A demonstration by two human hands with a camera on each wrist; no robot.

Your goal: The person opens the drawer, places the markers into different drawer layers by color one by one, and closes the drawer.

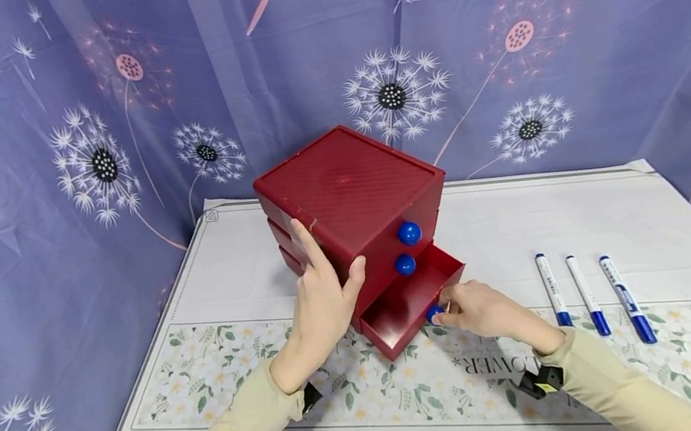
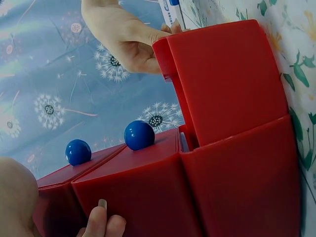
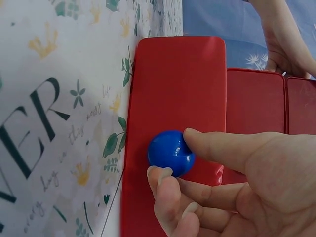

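A red drawer cabinet (image 1: 353, 176) with blue ball knobs stands at the middle of the table. Its bottom drawer (image 1: 388, 348) is pulled out, and the part of its inside that shows holds nothing. My right hand (image 1: 485, 308) pinches the blue knob (image 3: 170, 154) of that drawer between thumb and fingers. My left hand (image 1: 320, 302) rests against the cabinet's left side and top edge, with index finger and thumb spread. Above the open drawer, the upper drawers with their knobs (image 2: 139, 135) are closed.
Three white markers with blue caps, a left one (image 1: 552, 288), a middle one (image 1: 587, 294) and a right one (image 1: 628, 299), lie right of the cabinet. A floral-printed cloth (image 1: 220, 363) covers the table. A purple dandelion curtain (image 1: 294, 65) hangs behind and at the sides.
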